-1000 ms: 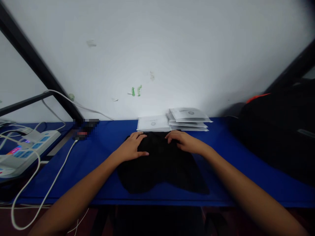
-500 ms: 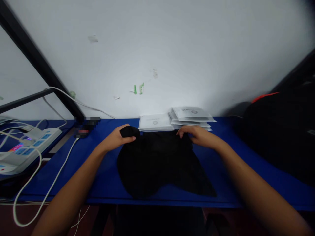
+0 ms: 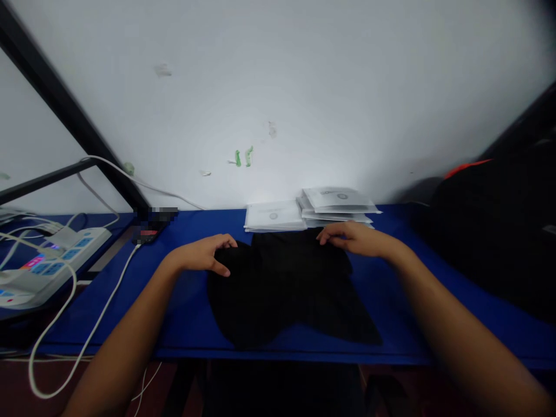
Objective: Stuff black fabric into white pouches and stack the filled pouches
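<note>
A black cloth item, too dark to tell its exact kind, lies spread on the blue table with its lower edge near the table's front. My left hand is at its upper left corner, thumb and fingers apart, touching the fabric without gripping it. At the upper right part, my right hand lets its loosely bent fingers rest on the cloth. Just behind the cloth, close to both hands, are stacked white packets, with a second, taller pile of white packets beside them.
On the left stands a white power strip with several plugs and cables. A dark phone-like device, partly pixelated, has a white cable attached. A large black bag-like object fills the right side. A wall rises behind the blue table.
My left hand has let go of the folded upper left corner and moved slightly down, fingers spreading. My right hand has loosened its hold, and the cloth's upper right part lies flatter and wider.
</note>
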{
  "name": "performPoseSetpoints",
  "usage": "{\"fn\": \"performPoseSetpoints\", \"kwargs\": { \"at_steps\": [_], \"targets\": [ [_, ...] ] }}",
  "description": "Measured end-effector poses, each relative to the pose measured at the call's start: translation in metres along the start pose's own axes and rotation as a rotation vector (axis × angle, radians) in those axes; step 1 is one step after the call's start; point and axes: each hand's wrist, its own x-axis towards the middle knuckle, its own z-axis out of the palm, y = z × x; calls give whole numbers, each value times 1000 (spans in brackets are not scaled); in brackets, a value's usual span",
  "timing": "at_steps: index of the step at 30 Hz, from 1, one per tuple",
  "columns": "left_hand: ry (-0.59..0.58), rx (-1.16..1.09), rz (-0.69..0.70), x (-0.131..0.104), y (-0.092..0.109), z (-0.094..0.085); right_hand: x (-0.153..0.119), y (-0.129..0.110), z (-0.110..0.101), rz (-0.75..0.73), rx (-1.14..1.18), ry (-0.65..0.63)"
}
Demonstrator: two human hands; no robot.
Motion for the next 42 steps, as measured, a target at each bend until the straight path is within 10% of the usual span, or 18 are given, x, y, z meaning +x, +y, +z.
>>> {"fn": "performPoseSetpoints", "kwargs": {
  "at_steps": [10, 19, 24, 28, 31, 37, 42],
  "targets": [
    [157, -6, 41, 18, -7, 13, 0, -27, 27, 36, -43, -41],
    [-60, 57, 149, 9, 1, 10, 1, -35, 25, 92, -133, -90],
    [133, 114, 144, 18, -9, 14, 2, -37, 19, 107, -175, -63],
    [518, 226, -55, 26, -15, 18, 4, -34, 14, 123, -226, 13],
    [667, 369, 108, 26, -6, 24, 5, -34, 12, 118, -265, 60],
    [366, 416, 491, 20, 29, 47, 7, -34, 13, 122, -368, 155],
    [447, 364, 437, 45, 32, 56, 10, -29, 19, 154, -427, 294]
  ]
}}
